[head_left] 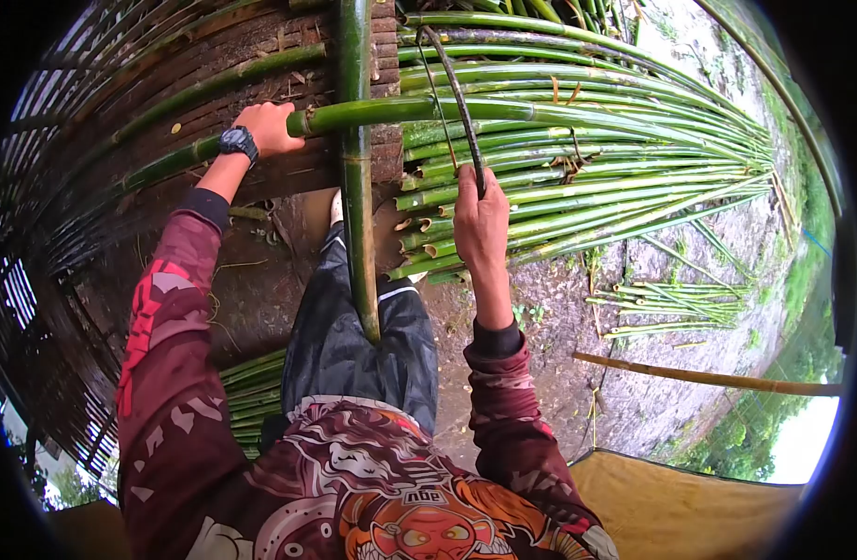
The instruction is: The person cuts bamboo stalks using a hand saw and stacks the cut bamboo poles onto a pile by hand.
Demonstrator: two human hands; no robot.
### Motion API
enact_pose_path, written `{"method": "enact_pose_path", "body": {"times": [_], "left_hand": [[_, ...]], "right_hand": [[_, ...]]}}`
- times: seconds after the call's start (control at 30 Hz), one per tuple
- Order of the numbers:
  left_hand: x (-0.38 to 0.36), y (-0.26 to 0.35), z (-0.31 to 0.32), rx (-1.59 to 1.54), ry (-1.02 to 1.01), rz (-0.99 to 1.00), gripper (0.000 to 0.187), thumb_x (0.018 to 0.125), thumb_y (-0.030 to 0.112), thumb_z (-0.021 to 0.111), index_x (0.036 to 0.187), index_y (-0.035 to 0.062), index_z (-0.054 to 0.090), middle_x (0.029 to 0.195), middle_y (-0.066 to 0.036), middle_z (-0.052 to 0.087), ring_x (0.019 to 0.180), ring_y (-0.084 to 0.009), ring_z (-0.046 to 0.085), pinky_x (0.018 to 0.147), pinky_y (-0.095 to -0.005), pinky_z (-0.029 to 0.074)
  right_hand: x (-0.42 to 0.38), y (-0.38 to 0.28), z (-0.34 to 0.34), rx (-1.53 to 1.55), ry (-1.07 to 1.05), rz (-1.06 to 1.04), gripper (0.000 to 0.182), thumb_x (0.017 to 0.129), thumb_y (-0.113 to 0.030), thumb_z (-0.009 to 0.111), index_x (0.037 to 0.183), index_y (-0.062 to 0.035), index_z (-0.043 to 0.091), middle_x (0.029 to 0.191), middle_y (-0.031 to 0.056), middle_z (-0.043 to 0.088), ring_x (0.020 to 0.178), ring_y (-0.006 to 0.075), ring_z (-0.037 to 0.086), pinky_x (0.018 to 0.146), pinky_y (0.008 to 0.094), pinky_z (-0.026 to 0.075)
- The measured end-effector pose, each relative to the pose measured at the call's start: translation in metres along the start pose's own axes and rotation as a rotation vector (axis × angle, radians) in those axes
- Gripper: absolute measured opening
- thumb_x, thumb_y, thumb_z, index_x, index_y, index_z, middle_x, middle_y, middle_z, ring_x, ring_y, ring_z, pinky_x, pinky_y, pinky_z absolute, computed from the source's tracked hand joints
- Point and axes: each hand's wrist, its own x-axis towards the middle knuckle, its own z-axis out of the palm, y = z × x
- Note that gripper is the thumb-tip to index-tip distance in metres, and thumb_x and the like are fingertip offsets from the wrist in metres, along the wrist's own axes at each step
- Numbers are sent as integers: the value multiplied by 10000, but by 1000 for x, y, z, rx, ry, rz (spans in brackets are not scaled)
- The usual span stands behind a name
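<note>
My left hand [268,129], below a black wristwatch, is closed around a green bamboo pole [410,110] near its left end; some of the fingers are hidden. This pole runs to the right and crosses over an upright-looking thicker bamboo pole [356,187]. In my right hand [481,219] is a bow saw [456,89] with a dark curved frame. Its thin blade overlaps the held pole, to the right of the crossing. The lower end of the thick pole reaches between my legs.
Many long green bamboo poles [578,201] lie side by side on the right. A smaller bundle [676,306] rests on the ground beyond them. Brown bamboo slats [251,70] form a platform at upper left. A yellow-brown tarp [671,504] hangs at lower right.
</note>
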Motion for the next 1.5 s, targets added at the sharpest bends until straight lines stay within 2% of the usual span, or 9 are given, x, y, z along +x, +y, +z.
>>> {"method": "enact_pose_path", "body": {"times": [0.43, 0.67, 0.83, 1.0, 1.07, 1.23, 1.3, 1.43, 1.5], "left_hand": [[3, 7, -4, -47, -6, 7, 598, 727, 523, 722, 1064, 30, 686, 934, -249, 730, 918, -412, 712, 856, -492, 577], [4, 9, -2, -48, 39, -17, 600, 703, 502, 746, 1097, 54, 685, 880, -251, 720, 856, -428, 702, 814, -527, 570], [3, 3, 3, -23, 41, 13, 633, 724, 527, 751, 1133, 52, 664, 919, -233, 731, 881, -413, 707, 805, -512, 576], [-13, 13, 12, -54, 239, 23, 556, 749, 567, 753, 1003, 83, 653, 866, -156, 735, 816, -353, 726, 696, -476, 583], [-29, 24, 39, -143, 662, 27, 404, 680, 443, 781, 922, 140, 669, 830, -101, 697, 771, -315, 697, 660, -443, 561], [-73, 39, 85, -379, 819, 105, 609, 625, 174, 711, 1217, 106, 586, 1148, -127, 588, 1136, -338, 571, 998, -480, 444], [-81, 42, 120, -272, 908, 21, 721, 645, 138, 718, 1344, 128, 540, 1303, -156, 521, 1286, -353, 494, 1123, -485, 387], [-143, 33, 106, -332, 916, -85, 740, 663, 61, 706, 1373, 163, 526, 1353, -170, 483, 1350, -363, 442, 1186, -520, 330], [-167, 29, 101, -570, 982, -625, 667, 668, 59, 686, 1312, 70, 514, 1290, -192, 511, 1312, -407, 448, 1143, -521, 366]], "right_hand": [[-66, -12, -41, -59, -45, 192, 294, 1046, -260, 535, 913, 0, 563, 640, 170, 517, 558, 269, 513, 550, 412, 405], [2, 29, -3, -377, -41, -105, 343, 1046, -297, 542, 902, 12, 584, 705, 171, 586, 583, 243, 526, 543, 392, 412], [-26, -63, -51, 306, 104, 69, 258, 1038, -206, 566, 850, -30, 550, 606, -26, 446, 554, 46, 399, 478, 269, 291], [-33, -60, -61, -138, 20, -145, 273, 1005, -199, 623, 802, -49, 522, 562, 38, 431, 518, 115, 396, 484, 307, 313], [9, -57, -8, -311, -128, -462, 254, 969, -245, 684, 833, -65, 567, 600, 98, 519, 516, 238, 515, 498, 380, 394], [115, -45, 111, -696, -253, -1078, 272, 931, -325, 706, 953, -70, 613, 812, 133, 648, 711, 329, 636, 617, 436, 497], [130, -58, 147, -896, -213, -1140, 328, 933, -378, 695, 1002, -68, 615, 940, 152, 645, 881, 334, 635, 755, 461, 506], [95, -56, 182, -802, -19, -1162, 599, 948, -337, 693, 1442, -60, 495, 1332, 225, 539, 1294, 410, 481, 1052, 522, 432], [76, -26, 177, -764, -343, -869, 652, 973, -453, 635, 1478, -79, 464, 1394, 252, 521, 1358, 444, 448, 1117, 555, 382]]}}
